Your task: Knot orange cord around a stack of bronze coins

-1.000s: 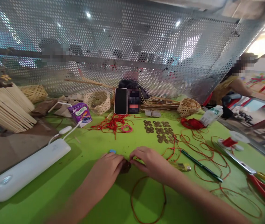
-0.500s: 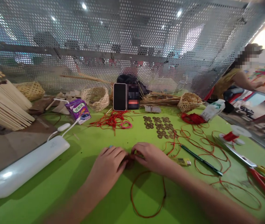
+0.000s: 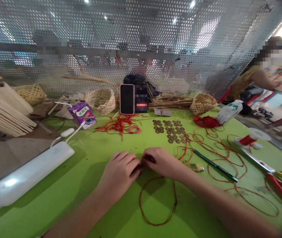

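Head view looks down on a green table (image 3: 93, 158), where both hands meet at the middle of the frame. The left hand (image 3: 121, 170) lies palm down with its fingers bent and held close together, and their tips close on a small dark piece (image 3: 139, 170) at the point where the two hands touch. The right hand (image 3: 162, 162) comes in from the lower right, also nearly closed, with thumb and forefinger pinched on the same piece from the other side. The piece is too small and too covered to tell what it is. A red cord (image 3: 175, 198) runs out from under the hands and lies in a loose loop on the table just below them, toward the bottom centre. Just right of the right hand a small yellow lighter (image 3: 196, 167) lies near a dark green pencil (image 3: 215, 165) among more loops of red cord. Above the hands, well apart from them, round brown coins (image 3: 170, 132) lie in rows, with a tangle of red thread (image 3: 121, 125) to their left. A long white device (image 3: 31, 172) lies at the left, and a purple carton (image 3: 83, 114) is above it. A phone (image 3: 126, 99) stands upright at the far edge of the table beside a woven basket (image 3: 101, 100), in front of a perforated metal screen (image 3: 131, 39). Another person (image 3: 250, 82) is at the upper right.
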Tool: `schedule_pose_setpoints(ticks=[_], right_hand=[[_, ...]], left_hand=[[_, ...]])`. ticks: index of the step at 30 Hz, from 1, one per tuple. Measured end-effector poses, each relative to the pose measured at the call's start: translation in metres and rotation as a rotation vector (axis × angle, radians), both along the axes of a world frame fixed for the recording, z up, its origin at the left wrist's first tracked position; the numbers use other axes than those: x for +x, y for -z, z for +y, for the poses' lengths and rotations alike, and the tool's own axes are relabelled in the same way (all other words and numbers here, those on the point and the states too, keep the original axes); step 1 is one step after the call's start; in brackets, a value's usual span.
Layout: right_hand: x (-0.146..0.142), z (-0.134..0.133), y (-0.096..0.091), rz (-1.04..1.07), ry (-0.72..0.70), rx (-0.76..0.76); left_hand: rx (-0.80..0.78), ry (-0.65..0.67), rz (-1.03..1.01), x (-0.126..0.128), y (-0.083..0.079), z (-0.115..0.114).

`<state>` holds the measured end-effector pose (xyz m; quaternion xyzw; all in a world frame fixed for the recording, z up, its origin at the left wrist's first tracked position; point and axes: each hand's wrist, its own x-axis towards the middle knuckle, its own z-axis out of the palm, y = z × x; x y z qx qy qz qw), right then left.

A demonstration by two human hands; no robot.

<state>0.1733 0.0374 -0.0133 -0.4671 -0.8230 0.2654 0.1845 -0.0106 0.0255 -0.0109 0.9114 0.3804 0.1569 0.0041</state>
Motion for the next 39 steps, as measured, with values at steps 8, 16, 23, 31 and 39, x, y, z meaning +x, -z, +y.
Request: schedule_pose_setpoints(ticks=[8, 16, 23, 31, 39], right_hand=[[0.0, 0.004, 0.001, -0.015, 0.018, 0.01], [-0.004, 0.001, 0.003, -0.067, 0.108, 0.079], [0.001, 0.003, 0.003, -0.042, 0.06, 0.112], [0.018, -0.01, -0.022, -0.05, -0.038, 0.315], [0.011, -0.014, -0.014, -0.385, -0.221, 0.259]], left_hand=[[-0.06, 0.055, 0.081, 0.006, 0.0, -0.002], [-0.126, 0.123, 0.039, 0.004, -0.002, -0.006], [-0.242, 0.035, -0.186, 0.003, 0.002, -0.003], [-0.227, -0.074, -0.196, -0.003, 0.0, 0.006], [-0.203, 0.046, -0.071, 0.0, -0.003, 0.0]])
